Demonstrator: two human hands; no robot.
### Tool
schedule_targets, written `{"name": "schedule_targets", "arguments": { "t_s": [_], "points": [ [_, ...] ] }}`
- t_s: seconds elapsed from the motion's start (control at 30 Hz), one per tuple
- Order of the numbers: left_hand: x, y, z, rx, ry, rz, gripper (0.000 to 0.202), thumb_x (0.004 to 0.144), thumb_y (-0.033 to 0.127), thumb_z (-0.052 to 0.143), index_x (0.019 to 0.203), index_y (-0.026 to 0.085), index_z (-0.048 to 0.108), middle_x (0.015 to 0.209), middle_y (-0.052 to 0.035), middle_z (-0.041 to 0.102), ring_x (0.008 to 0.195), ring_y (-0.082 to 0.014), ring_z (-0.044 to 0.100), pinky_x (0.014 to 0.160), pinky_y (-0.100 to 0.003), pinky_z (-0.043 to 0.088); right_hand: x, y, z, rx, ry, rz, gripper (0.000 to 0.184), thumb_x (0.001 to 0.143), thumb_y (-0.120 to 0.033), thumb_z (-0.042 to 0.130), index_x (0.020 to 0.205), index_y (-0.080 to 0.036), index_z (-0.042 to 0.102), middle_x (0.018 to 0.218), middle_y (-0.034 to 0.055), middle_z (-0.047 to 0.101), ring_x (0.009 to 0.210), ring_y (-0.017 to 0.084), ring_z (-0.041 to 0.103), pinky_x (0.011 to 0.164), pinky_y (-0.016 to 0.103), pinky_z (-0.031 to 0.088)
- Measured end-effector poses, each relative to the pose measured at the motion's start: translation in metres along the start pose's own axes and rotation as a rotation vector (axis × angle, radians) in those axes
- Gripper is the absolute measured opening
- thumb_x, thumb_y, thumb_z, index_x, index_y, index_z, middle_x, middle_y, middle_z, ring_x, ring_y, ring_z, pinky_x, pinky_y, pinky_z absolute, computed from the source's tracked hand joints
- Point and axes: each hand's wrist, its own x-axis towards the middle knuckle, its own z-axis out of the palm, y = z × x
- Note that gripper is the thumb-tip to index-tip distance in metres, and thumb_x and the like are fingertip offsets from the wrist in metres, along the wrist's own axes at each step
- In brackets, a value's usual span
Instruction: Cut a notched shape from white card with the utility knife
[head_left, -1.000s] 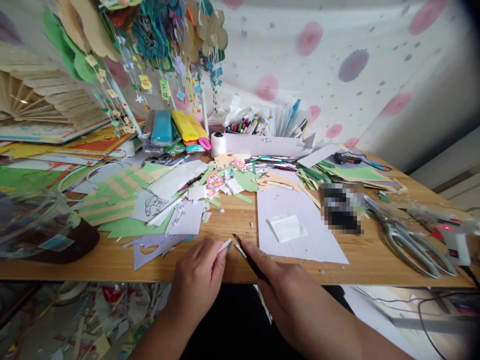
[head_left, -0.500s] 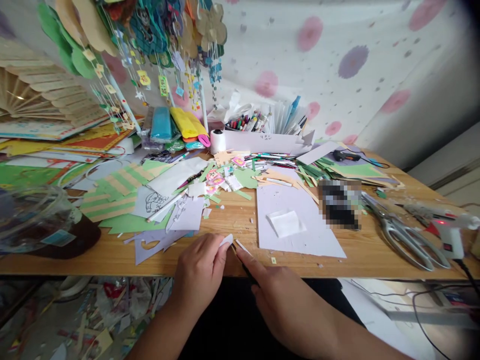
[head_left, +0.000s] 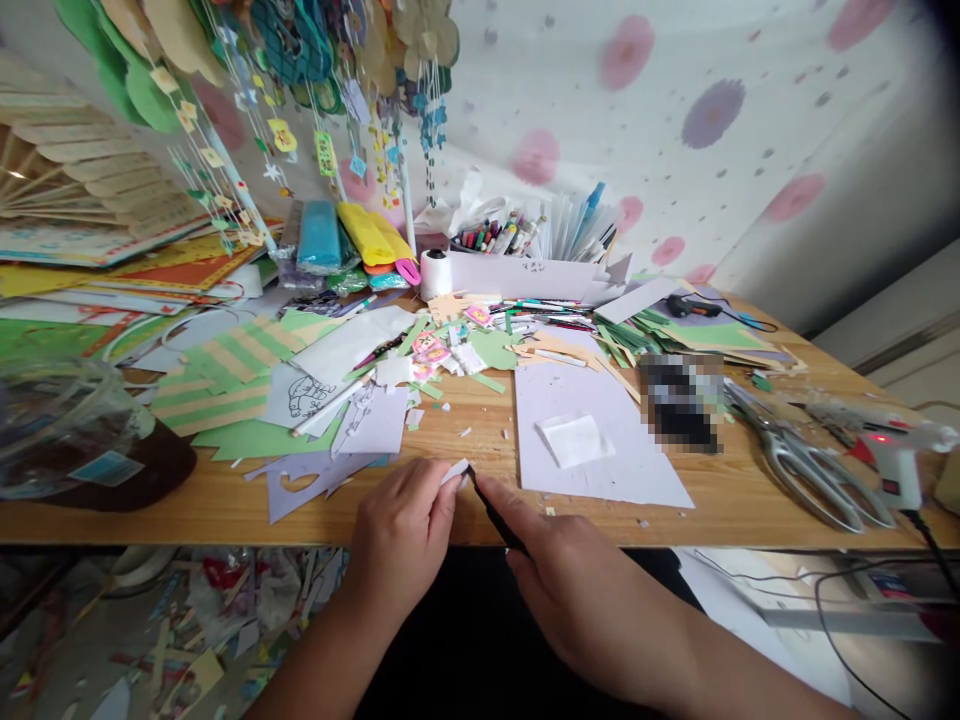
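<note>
My left hand (head_left: pixel 399 535) is closed, pinching a small white paper scrap (head_left: pixel 454 471) at the wooden table's (head_left: pixel 225 505) front edge. My right hand (head_left: pixel 570 580) is wrapped round a thin black craft knife (head_left: pixel 491 515). The knife's tip meets the scrap right beside my left fingertips. A pale lilac sheet (head_left: pixel 600 440) with a small white square (head_left: pixel 574 438) on it lies just right of the knife.
Big scissors (head_left: pixel 810 460) and a glue gun (head_left: pixel 892 455) lie at the right. Green, striped and lilac paper cuttings (head_left: pixel 247 400) cover the left. A box of pens (head_left: pixel 525 265) stands at the back, a glass bowl (head_left: pixel 52 425) at far left. Paper mobiles (head_left: pixel 322 90) hang above.
Both hands stayed at the table's front edge. The knife tip closed in on the scrap held by my left fingers. The small white strip beside the blade is no longer visible.
</note>
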Motion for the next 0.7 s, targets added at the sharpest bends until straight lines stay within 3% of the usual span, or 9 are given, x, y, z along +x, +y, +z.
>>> {"name": "schedule_targets", "arguments": {
  "t_s": [0.3,0.53,0.7],
  "points": [
    [0.0017,-0.0020,-0.0011,0.002,0.008,-0.027,0.014,0.092,0.019,0.049,0.081,0.019,0.059,0.072,-0.0046,0.068,0.066,-0.0220,0.063,0.060,-0.031,0.043,0.0021,0.0035,0.0104,-0.107,-0.070,0.029,0.075,0.083,-0.009,0.044,0.152,-0.019,0.018,0.104,0.0176,0.073,0.088,0.035,0.071,0.074,0.046,0.055],
    [0.0026,-0.0017,-0.0047,-0.004,-0.006,-0.043,0.013,0.092,0.020,0.049,0.085,0.019,0.060,0.072,-0.0036,0.068,0.066,-0.0206,0.063,0.061,-0.029,0.042,-0.0007,0.0045,0.0021,0.108,0.061,-0.035,0.068,0.088,-0.013,0.041,0.152,-0.020,0.020,0.119,0.0153,0.068,0.104,0.029,0.067,0.087,0.041,0.053],
    [0.0019,-0.0010,-0.0019,-0.035,-0.014,-0.077,0.015,0.091,0.022,0.049,0.086,0.018,0.062,0.075,-0.0057,0.069,0.070,-0.0225,0.063,0.065,-0.031,0.042,-0.0002,0.0029,0.0052,0.070,0.007,-0.011,0.071,0.084,-0.009,0.045,0.151,-0.018,0.023,0.117,0.0182,0.069,0.102,0.033,0.068,0.084,0.043,0.053]
  ]
}}
